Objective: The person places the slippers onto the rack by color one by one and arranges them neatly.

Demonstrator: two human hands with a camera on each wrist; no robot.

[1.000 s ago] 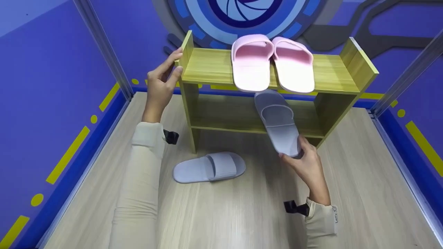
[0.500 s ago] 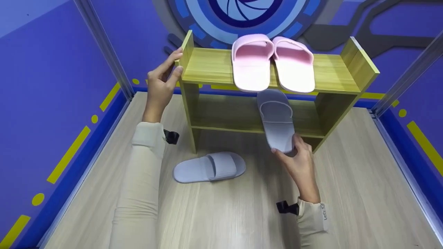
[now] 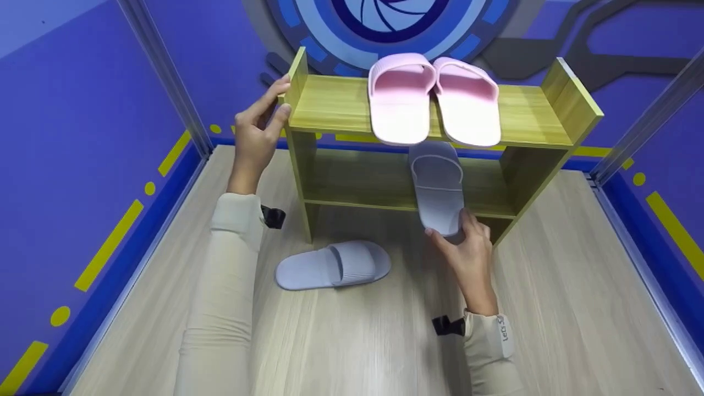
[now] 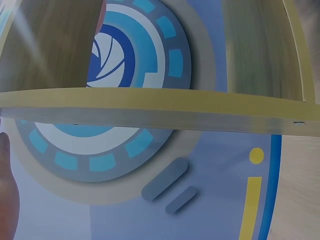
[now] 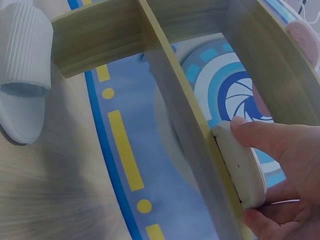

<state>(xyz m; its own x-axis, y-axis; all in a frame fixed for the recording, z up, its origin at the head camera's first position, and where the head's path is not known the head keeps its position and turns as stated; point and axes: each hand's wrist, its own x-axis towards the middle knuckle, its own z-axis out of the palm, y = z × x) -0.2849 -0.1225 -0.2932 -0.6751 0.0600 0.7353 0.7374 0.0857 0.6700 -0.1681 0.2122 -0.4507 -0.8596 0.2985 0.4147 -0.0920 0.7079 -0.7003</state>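
Observation:
With thumb and fingers at its heel end, my right hand (image 3: 470, 258) grips a grey slide slipper (image 3: 440, 206). The slipper's toe reaches into the middle level of a wooden shoe rack (image 3: 335, 104), and its heel juts out past the shelf's front edge. In the right wrist view the heel (image 5: 240, 165) lies right at that board's edge. My left hand (image 3: 256, 132) holds the rack's upper left side panel between thumb and fingers. A second grey slipper (image 3: 333, 265) lies sideways on the floor before the rack. Two pink slippers (image 3: 400, 99) sit side by side on the top shelf.
Blue and purple printed walls (image 3: 82, 137) enclose the space at the back and both sides. Pale wood-look floor (image 3: 352, 341) spreads in front of the rack. The rack's right side panel (image 3: 572, 99) rises above the top shelf.
My right hand has moved left and forward, pushing the grey slipper deeper into the rack and turning it straighter. The left hand keeps its place on the side panel.

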